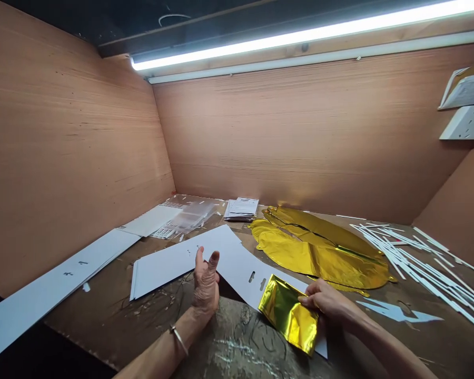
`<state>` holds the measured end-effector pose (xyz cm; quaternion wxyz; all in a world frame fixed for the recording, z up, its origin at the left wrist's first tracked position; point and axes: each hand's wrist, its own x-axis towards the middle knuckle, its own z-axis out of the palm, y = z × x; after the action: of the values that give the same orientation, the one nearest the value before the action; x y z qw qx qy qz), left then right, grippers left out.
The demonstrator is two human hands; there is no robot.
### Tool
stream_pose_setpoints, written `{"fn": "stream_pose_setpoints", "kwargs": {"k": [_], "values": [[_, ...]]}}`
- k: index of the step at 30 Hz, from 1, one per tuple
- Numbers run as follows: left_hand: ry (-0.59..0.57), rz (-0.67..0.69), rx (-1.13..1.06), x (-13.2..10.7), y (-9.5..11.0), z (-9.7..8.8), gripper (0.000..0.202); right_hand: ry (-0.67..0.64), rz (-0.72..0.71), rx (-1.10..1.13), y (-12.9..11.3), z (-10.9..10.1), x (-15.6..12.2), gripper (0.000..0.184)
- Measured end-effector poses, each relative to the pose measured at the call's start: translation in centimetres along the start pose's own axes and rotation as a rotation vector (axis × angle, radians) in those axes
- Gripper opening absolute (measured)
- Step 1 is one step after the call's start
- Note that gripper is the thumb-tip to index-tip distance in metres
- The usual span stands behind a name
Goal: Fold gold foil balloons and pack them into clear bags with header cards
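My right hand (327, 299) pinches the upper right edge of a folded piece of shiny gold foil (288, 314). This foil lies over the lower end of a white card strip (237, 263) with two hang-hole slots. My left hand (206, 281) is held up in front of the white cards, with thumb and a finger apart and nothing in it; its other fingers are partly hidden. A bracelet (178, 339) circles the left wrist. Behind the right hand lie large flat gold foil sheets with small tabs (316, 252), resembling uninflated foil balloons.
Thin white sticks (414, 268) lie scattered at the right, near a white cut-out scrap (401, 310). Small printed papers (242, 209) are stacked at the back, beside clear plastic bags (193, 217). Long white cards (59, 281) run along the left wall.
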<state>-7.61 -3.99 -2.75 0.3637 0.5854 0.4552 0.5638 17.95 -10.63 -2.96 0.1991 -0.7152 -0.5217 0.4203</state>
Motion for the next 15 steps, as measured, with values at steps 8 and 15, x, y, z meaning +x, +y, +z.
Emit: {"fn": "stream_pose_setpoints", "kwargs": {"k": [8,15], "values": [[0.169,-0.170,-0.484,1.3,0.0,2.8,0.045,0.012,0.070,0.033,0.0,-0.7,0.3,0.022],[-0.167,0.057,-0.012,-0.7,0.8,3.7,0.028,0.042,0.049,-0.012,-0.5,-2.6,1.7,0.023]]}}
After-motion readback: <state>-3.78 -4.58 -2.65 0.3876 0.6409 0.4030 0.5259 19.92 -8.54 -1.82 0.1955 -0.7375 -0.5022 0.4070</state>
